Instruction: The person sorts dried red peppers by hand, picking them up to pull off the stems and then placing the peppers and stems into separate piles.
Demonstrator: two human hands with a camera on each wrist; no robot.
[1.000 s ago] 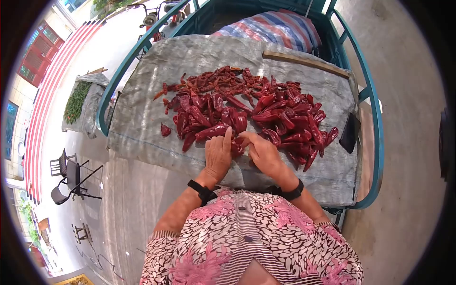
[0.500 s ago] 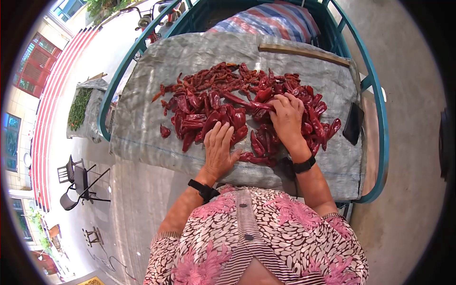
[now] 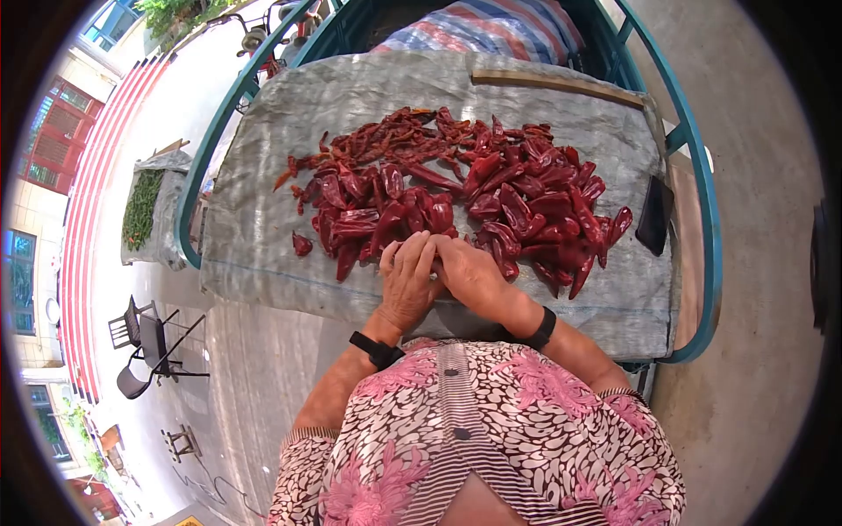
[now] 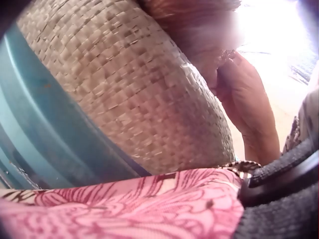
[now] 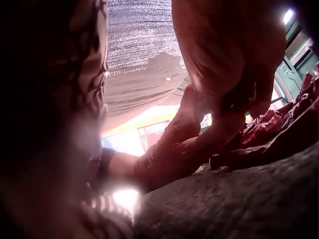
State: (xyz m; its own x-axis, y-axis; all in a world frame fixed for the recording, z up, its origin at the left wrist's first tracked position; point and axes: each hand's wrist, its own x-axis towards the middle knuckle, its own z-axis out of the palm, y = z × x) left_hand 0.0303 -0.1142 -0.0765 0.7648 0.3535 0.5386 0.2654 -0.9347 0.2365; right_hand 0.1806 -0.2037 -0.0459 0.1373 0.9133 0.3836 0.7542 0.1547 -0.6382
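Wrinkled red peppers (image 3: 548, 206) lie heaped on a grey woven sheet (image 3: 254, 254). At the heap's near edge, the left hand (image 3: 408, 282) has bent fingers and touches the right hand (image 3: 478, 279), whose fingertips meet it from the right. Anything between their fingers is hidden in the head view. From the right wrist, the right hand (image 5: 224, 55) hangs over the left hand (image 5: 174, 152), with peppers (image 5: 269, 127) close by in shadow. Woven sheeting (image 4: 129, 84) fills much of the left wrist view, where the visible hand is partly cut off and blurred.
A blue-green cart rail (image 3: 699, 175) curves around the sheet. A dark flat object (image 3: 654, 216) lies at the right, and a wooden strip (image 3: 557, 86) at the back. Beyond are a striped bag (image 3: 491, 33), green peppers on a covered stand (image 3: 143, 209) and folding chairs (image 3: 156, 342).
The right hand went from the near peppers to the right-hand heap, then came back against the left hand. The left hand's fingers, spread on peppers half a second ago, are now bent.
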